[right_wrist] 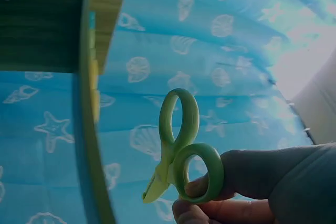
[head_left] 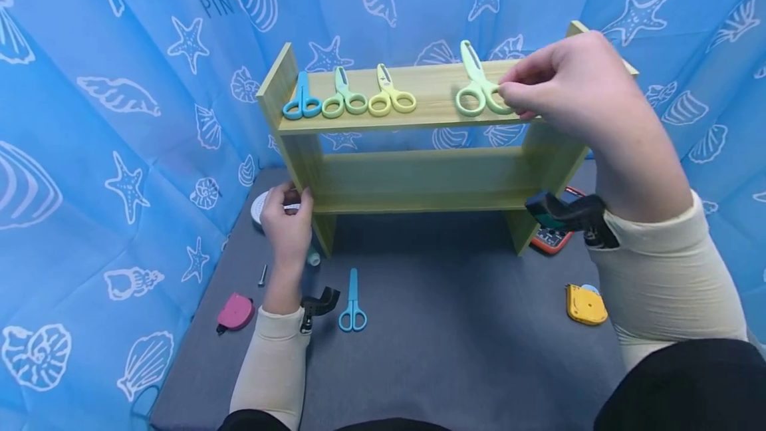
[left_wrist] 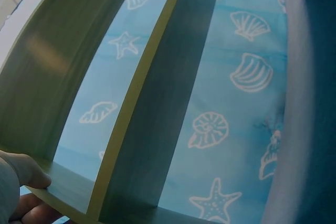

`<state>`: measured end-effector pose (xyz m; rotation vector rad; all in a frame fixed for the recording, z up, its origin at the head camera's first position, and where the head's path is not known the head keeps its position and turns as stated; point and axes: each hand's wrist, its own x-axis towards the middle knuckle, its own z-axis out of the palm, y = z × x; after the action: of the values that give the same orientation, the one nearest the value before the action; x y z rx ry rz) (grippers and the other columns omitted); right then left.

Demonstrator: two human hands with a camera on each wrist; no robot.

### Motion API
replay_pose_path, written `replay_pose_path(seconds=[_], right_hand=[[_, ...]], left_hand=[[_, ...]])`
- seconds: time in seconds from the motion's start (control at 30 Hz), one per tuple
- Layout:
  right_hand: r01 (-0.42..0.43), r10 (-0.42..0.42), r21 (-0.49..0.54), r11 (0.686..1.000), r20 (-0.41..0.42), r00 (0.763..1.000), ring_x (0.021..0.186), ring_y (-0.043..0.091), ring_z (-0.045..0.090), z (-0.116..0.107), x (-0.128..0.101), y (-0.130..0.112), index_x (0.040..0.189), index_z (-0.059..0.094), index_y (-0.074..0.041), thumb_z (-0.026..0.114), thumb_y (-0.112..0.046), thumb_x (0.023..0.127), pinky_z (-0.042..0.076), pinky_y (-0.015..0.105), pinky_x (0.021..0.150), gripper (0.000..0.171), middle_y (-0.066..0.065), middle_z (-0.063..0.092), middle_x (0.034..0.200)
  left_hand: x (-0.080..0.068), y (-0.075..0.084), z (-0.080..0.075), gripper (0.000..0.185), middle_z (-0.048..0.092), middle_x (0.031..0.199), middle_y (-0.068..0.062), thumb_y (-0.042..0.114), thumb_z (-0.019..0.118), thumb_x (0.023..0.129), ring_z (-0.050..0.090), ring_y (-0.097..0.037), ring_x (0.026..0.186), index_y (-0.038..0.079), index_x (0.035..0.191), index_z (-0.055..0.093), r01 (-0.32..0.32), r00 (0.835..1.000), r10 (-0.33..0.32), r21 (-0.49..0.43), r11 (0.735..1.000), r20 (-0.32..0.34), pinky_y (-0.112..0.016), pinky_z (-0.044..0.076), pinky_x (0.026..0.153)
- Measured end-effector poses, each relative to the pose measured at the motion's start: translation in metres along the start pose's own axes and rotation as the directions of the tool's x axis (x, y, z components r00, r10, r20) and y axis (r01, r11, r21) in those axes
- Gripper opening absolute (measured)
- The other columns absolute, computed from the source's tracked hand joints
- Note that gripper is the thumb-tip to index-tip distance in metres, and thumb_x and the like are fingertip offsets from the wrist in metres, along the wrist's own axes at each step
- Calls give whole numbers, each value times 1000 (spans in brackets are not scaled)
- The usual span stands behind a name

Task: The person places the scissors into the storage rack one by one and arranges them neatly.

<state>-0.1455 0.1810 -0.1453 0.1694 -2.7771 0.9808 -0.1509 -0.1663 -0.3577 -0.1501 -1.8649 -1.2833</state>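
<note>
A pair of light green scissors (head_left: 474, 82) is pinched by one handle loop in my right hand (head_left: 574, 88), above the right part of the top shelf. In the right wrist view the scissors (right_wrist: 176, 140) hang in front of the curtain, apart from the shelf edge. My left hand (head_left: 288, 218) grips the left side panel of the wooden shelf (head_left: 419, 178), thumb on one face and fingers on the other. On the top shelf, toward the left, lie blue scissors (head_left: 302, 100), green scissors (head_left: 343, 96) and yellow scissors (head_left: 389, 93).
Blue scissors (head_left: 353, 304) lie on the grey table before the shelf. A pink tape measure (head_left: 235, 312) and a screw (head_left: 262, 276) are at left. A yellow tape measure (head_left: 585, 304) and a red-edged device (head_left: 550, 239) are at right. A shell-patterned curtain (head_left: 149, 151) hangs behind.
</note>
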Motion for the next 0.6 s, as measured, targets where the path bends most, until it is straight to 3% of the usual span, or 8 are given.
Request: replay_pose_path(seconds=[0.17, 0.33, 0.6], right_hand=[[66, -59, -53, 996, 119, 991, 67, 14, 60, 21, 38, -9, 108, 77, -3, 62, -20, 95, 45, 24, 57, 26, 5, 71, 81], [96, -83, -92, 991, 139, 987, 60, 16, 53, 38, 57, -11, 101, 78, -4, 59, -17, 93, 41, 29, 56, 24, 5, 67, 73], [52, -48, -105, 993, 40, 998, 88, 23, 54, 35, 49, -6, 116, 78, -8, 60, -33, 95, 41, 35, 69, 37, 10, 73, 107]], left_hand=[[1, 1, 0, 14, 63, 90, -29, -9, 69, 91, 61, -37, 80, -16, 103, 68, 5, 1000, -5, -9, 1000, -1, -20, 47, 66], [1, 1, 0, 13, 63, 89, -30, -10, 69, 90, 61, -37, 78, -16, 102, 68, 13, 1000, -13, -11, 1000, -1, -19, 47, 65], [1, 1, 0, 14, 63, 90, -29, -10, 68, 90, 62, -39, 79, -16, 103, 68, 13, 1000, -13, -21, 1000, 4, -17, 46, 66]])
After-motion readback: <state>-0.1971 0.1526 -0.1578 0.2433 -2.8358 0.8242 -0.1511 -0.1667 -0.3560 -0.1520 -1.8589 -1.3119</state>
